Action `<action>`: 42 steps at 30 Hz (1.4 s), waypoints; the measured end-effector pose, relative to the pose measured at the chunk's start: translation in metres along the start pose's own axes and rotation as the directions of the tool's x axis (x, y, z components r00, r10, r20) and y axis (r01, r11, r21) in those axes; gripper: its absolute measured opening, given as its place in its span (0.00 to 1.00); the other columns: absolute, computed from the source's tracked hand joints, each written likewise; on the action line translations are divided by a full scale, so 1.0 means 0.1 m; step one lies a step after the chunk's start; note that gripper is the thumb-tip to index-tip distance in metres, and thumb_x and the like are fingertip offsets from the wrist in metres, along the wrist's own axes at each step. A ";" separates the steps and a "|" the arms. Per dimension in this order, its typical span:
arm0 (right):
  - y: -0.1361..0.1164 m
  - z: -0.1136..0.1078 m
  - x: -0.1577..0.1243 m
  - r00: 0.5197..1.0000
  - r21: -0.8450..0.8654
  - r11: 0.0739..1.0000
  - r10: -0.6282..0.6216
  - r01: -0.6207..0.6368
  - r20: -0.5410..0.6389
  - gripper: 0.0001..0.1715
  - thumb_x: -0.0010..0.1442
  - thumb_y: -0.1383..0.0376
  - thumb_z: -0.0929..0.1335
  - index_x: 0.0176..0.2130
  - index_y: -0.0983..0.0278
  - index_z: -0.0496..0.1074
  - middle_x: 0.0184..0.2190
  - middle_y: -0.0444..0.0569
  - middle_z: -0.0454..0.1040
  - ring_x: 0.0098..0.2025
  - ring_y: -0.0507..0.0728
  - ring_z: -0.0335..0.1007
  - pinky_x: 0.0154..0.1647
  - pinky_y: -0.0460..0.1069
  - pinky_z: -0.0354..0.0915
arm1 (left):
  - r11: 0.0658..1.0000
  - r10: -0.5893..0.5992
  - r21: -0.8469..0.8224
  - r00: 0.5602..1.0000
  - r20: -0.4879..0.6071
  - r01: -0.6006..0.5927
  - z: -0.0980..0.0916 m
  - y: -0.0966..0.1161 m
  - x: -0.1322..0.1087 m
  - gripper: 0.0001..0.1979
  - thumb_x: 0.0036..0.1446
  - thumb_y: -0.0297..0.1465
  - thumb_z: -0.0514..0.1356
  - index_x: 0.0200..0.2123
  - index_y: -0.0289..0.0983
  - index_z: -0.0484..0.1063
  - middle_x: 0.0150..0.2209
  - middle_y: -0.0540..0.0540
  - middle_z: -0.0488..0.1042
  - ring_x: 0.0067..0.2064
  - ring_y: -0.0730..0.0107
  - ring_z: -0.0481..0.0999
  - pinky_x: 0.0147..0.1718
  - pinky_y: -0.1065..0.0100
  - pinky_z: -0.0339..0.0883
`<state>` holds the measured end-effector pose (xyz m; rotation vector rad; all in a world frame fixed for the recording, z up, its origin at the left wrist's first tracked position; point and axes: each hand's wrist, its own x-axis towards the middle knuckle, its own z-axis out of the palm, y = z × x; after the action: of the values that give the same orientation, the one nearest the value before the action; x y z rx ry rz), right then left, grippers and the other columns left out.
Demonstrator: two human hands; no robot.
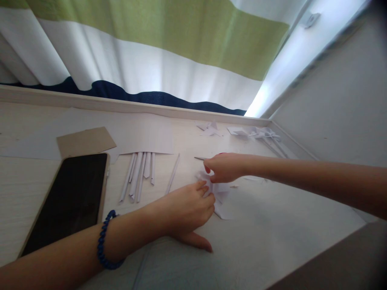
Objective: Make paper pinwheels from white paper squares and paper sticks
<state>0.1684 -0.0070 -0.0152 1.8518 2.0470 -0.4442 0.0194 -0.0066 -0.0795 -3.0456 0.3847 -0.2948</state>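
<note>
A dark-screened phone (69, 201) lies on the pale worktop (272, 225) beside a brown card (86, 141); a green, white and navy curtain (151, 52) hangs behind, a wall (338, 108) at right.

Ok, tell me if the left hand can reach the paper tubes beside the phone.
Probably yes: the left hand rests on folded paper, but the paper tubes lie just beyond its forearm, their near ends uncovered.

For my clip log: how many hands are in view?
2: the left hand, over the white paper, and the right hand, at the paper's far side.
</note>
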 end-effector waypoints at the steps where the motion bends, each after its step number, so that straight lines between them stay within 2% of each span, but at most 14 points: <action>1: 0.06 -0.01 -0.05 1.000 -0.004 1.000 0.001 -0.001 0.029 0.10 0.52 0.62 0.68 0.33 0.67 0.72 0.28 0.47 0.73 0.28 0.53 0.69 0.28 0.49 0.65 | 1.000 -0.003 -0.010 1.000 -0.006 0.003 0.01 0.00 0.00 0.35 0.51 0.54 0.44 0.38 0.27 0.71 0.36 0.36 0.72 0.40 0.53 0.70 0.47 0.56 0.56; 3: 0.17 0.00 -0.14 0.997 -0.006 1.000 -0.002 0.002 0.077 0.09 0.48 0.61 0.70 0.30 0.65 0.74 0.25 0.48 0.74 0.26 0.54 0.69 0.25 0.48 0.63 | 1.000 -0.012 -0.024 1.000 -0.026 0.011 0.02 0.00 0.00 0.35 0.50 0.55 0.45 0.37 0.27 0.71 0.36 0.36 0.72 0.39 0.54 0.70 0.46 0.57 0.58; 8: 0.38 0.20 -0.35 1.000 0.049 0.999 0.010 -0.008 -0.027 0.10 0.51 0.61 0.67 0.33 0.61 0.75 0.29 0.47 0.76 0.29 0.56 0.71 0.30 0.49 0.63 | 0.999 -0.018 -0.037 0.993 -0.114 0.014 0.03 -0.01 0.00 0.33 0.49 0.55 0.47 0.34 0.29 0.71 0.34 0.36 0.73 0.38 0.55 0.71 0.45 0.57 0.59; 12: 0.39 0.42 -0.45 0.992 0.107 0.994 0.015 -0.001 -0.126 0.13 0.53 0.62 0.66 0.38 0.62 0.75 0.36 0.49 0.76 0.38 0.58 0.71 0.39 0.50 0.63 | 0.999 -0.017 -0.033 0.993 -0.116 0.013 0.03 0.00 0.00 0.33 0.48 0.55 0.48 0.35 0.29 0.70 0.35 0.36 0.73 0.41 0.54 0.70 0.47 0.56 0.58; 15: 0.35 0.50 -0.50 0.987 0.141 0.990 0.002 0.021 -0.161 0.13 0.54 0.63 0.64 0.39 0.61 0.74 0.37 0.48 0.76 0.39 0.57 0.70 0.40 0.49 0.62 | 1.000 -0.017 -0.025 0.997 -0.080 0.015 0.03 0.00 0.00 0.34 0.47 0.56 0.50 0.37 0.28 0.70 0.36 0.35 0.72 0.42 0.53 0.70 0.48 0.56 0.56; 26: 0.28 0.50 -0.58 0.977 0.154 0.987 -0.011 0.045 -0.215 0.12 0.54 0.65 0.64 0.37 0.60 0.75 0.36 0.48 0.75 0.39 0.57 0.70 0.39 0.49 0.61 | 1.000 -0.011 -0.029 1.000 -0.019 0.011 0.00 -0.01 0.01 0.36 0.48 0.56 0.48 0.39 0.27 0.70 0.38 0.35 0.72 0.43 0.53 0.69 0.51 0.55 0.54; 31: 0.29 0.52 -0.53 0.971 0.149 0.989 0.021 0.015 -0.238 0.13 0.54 0.65 0.64 0.40 0.62 0.72 0.35 0.49 0.75 0.37 0.58 0.70 0.36 0.50 0.62 | 1.000 -0.008 -0.023 1.000 -0.018 0.007 0.01 0.00 0.00 0.36 0.48 0.55 0.48 0.40 0.27 0.70 0.39 0.35 0.72 0.43 0.52 0.69 0.51 0.55 0.54; 38: 0.37 0.53 -0.47 0.973 0.169 0.985 0.011 0.029 -0.229 0.06 0.52 0.65 0.65 0.31 0.63 0.72 0.28 0.46 0.74 0.31 0.56 0.68 0.30 0.48 0.60 | 0.999 -0.024 -0.043 0.996 -0.084 0.021 0.02 0.00 0.00 0.34 0.47 0.56 0.49 0.37 0.29 0.70 0.37 0.36 0.72 0.43 0.53 0.69 0.50 0.56 0.55; 42: 0.38 0.57 -0.46 0.971 0.213 0.976 0.010 0.042 -0.238 0.06 0.52 0.65 0.65 0.31 0.63 0.72 0.27 0.46 0.73 0.30 0.54 0.68 0.30 0.47 0.61 | 0.999 -0.014 -0.037 0.999 -0.031 0.013 0.01 -0.01 0.00 0.36 0.48 0.56 0.47 0.38 0.27 0.70 0.38 0.36 0.72 0.44 0.52 0.69 0.51 0.55 0.54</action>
<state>0.2124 -0.0701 -0.0450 2.1064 2.2479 -0.4876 0.0198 -0.0061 -0.0805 -3.0844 0.3761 -0.3406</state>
